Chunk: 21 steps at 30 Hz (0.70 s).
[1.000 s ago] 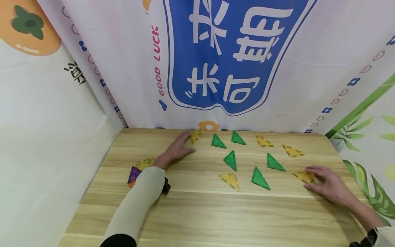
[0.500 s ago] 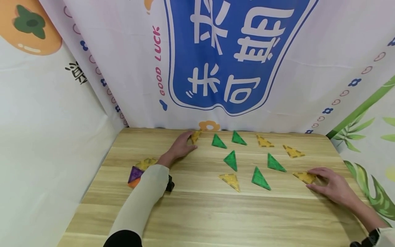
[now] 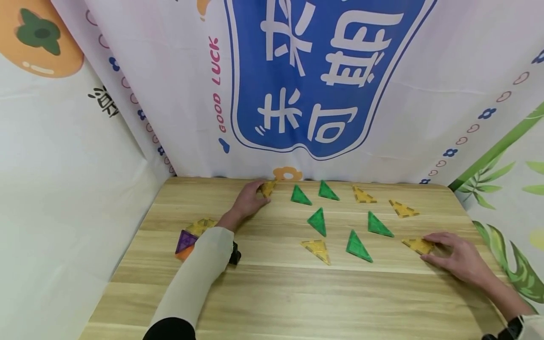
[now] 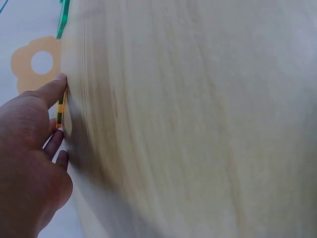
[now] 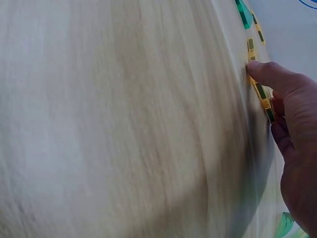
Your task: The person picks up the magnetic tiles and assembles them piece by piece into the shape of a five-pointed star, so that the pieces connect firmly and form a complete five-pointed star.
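Observation:
At the table's back edge, my left hand (image 3: pixel 250 200) pinches a yellow triangular magnetic tile (image 3: pixel 268 188) between thumb and fingers. In the left wrist view only a thin edge of that tile (image 4: pixel 60 111) shows beside the thumb. On the right side, my right hand (image 3: pixel 456 257) grips another yellow triangular magnetic tile (image 3: pixel 418 245) by its right end. The right wrist view shows its dark-striped edge (image 5: pixel 261 91) between the thumb and curled fingers. Several green triangular tiles (image 3: pixel 358 246) lie flat between the two hands. A loose yellow tile (image 3: pixel 318 249) lies among them.
Two more yellow tiles (image 3: pixel 364 194) lie at the back right. Partly behind the left forearm are a purple tile (image 3: pixel 185 241), an orange piece (image 3: pixel 184 254) and a yellow one (image 3: pixel 199 226). A printed cloth (image 3: pixel 191 118) hangs along the wooden table's (image 3: pixel 297 302) back edge.
My left hand has moved slightly right and closed in around the yellow tile at the back. My right hand has stayed nearly in place on its tile.

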### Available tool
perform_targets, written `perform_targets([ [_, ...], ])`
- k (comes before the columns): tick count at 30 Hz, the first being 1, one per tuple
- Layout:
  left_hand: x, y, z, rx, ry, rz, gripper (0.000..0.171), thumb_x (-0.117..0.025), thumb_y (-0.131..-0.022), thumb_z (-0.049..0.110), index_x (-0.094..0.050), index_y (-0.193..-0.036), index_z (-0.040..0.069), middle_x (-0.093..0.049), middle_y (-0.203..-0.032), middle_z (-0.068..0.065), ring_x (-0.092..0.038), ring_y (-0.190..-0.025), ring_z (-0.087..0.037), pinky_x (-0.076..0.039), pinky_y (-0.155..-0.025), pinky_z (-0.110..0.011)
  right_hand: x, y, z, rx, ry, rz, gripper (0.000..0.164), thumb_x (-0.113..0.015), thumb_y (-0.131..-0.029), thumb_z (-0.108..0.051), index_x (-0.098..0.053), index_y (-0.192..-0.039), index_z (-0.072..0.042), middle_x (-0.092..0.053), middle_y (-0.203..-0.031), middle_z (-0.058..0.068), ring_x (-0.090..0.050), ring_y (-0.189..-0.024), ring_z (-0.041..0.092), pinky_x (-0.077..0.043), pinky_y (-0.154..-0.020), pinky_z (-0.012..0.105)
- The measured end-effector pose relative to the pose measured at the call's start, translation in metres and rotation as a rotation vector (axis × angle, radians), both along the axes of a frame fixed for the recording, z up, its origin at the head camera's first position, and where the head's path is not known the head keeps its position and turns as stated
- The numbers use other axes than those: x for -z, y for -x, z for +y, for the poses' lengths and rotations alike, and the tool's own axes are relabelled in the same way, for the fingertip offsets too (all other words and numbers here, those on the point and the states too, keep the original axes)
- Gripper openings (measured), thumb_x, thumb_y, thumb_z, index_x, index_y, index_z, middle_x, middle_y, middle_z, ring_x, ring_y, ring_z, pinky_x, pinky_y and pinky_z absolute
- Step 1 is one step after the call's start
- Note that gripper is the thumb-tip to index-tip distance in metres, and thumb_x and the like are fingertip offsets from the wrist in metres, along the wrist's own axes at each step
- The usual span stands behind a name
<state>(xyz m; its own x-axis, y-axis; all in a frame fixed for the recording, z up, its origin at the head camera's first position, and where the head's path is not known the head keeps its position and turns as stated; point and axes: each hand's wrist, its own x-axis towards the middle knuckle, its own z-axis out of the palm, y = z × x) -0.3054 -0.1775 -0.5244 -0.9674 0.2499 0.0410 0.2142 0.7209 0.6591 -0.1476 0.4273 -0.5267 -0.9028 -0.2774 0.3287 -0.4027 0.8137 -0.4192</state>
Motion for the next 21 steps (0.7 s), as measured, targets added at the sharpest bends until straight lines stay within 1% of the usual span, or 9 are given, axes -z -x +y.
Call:
perform_targets([
  [5, -0.003, -0.004, -0.002, -0.003, -0.006, 0.006, 0.069, -0.081, -0.096, 0.020, -0.051, -0.154, -0.001, -0.054, -0.155, -0.020, -0.049, -0.144, -0.039, -0.039, -0.122, -0.052, -0.003, -0.003, -0.006, -0.005, 0.009, 0.032, 0.051, -0.099, -0.070, -0.020, -0.080, -0.117, -0.012, -0.074, -0.119, 0.016, -0.042, -0.115, -0.017, -0.021, -0.094, -0.003],
  [10, -0.007, -0.011, -0.004, 0.012, -0.026, -0.028, 0.071, -0.080, -0.096, 0.021, -0.048, -0.156, -0.002, -0.052, -0.157, -0.021, -0.046, -0.147, -0.039, -0.038, -0.122, -0.052, -0.009, -0.004, -0.021, -0.042, 0.028, 0.081, 0.052, -0.100, -0.066, -0.016, -0.081, -0.114, -0.011, -0.074, -0.119, 0.014, -0.043, -0.117, -0.017, -0.022, -0.097, -0.004],
  [12, -0.007, -0.014, -0.005, 0.022, -0.032, -0.038, 0.072, -0.079, -0.097, 0.021, -0.046, -0.157, -0.001, -0.049, -0.160, -0.020, -0.043, -0.150, -0.039, -0.036, -0.124, -0.052, -0.012, -0.003, -0.030, -0.069, 0.037, 0.100, 0.053, -0.101, -0.065, -0.015, -0.081, -0.113, -0.010, -0.075, -0.118, 0.014, -0.046, -0.117, -0.014, -0.023, -0.099, -0.003],
  [16, -0.010, -0.021, -0.010, 0.049, -0.045, -0.024, 0.074, -0.080, -0.097, 0.020, -0.045, -0.159, 0.002, -0.046, -0.163, -0.017, -0.040, -0.153, -0.037, -0.033, -0.125, -0.052, -0.020, 0.002, -0.048, -0.130, 0.033, 0.142, 0.056, -0.102, -0.061, -0.015, -0.081, -0.113, -0.010, -0.075, -0.116, 0.010, -0.053, -0.114, -0.007, -0.025, -0.102, -0.002],
  [19, -0.014, -0.027, -0.016, 0.077, -0.053, 0.004, 0.072, -0.081, -0.096, 0.018, -0.047, -0.158, 0.004, -0.048, -0.162, -0.017, -0.043, -0.151, -0.038, -0.036, -0.124, -0.053, -0.028, 0.007, -0.062, -0.178, 0.032, 0.166, 0.057, -0.102, -0.059, -0.012, -0.081, -0.112, -0.009, -0.075, -0.116, 0.008, -0.058, -0.112, -0.001, -0.028, -0.103, -0.001],
  [21, -0.017, -0.032, -0.020, 0.090, -0.055, 0.019, 0.071, -0.082, -0.095, 0.018, -0.049, -0.157, 0.003, -0.049, -0.160, -0.018, -0.044, -0.149, -0.039, -0.037, -0.123, -0.054, -0.033, 0.011, -0.072, -0.203, 0.026, 0.169, 0.057, -0.102, -0.060, -0.011, -0.081, -0.112, -0.008, -0.075, -0.116, 0.006, -0.061, -0.112, 0.003, -0.030, -0.103, 0.000],
])
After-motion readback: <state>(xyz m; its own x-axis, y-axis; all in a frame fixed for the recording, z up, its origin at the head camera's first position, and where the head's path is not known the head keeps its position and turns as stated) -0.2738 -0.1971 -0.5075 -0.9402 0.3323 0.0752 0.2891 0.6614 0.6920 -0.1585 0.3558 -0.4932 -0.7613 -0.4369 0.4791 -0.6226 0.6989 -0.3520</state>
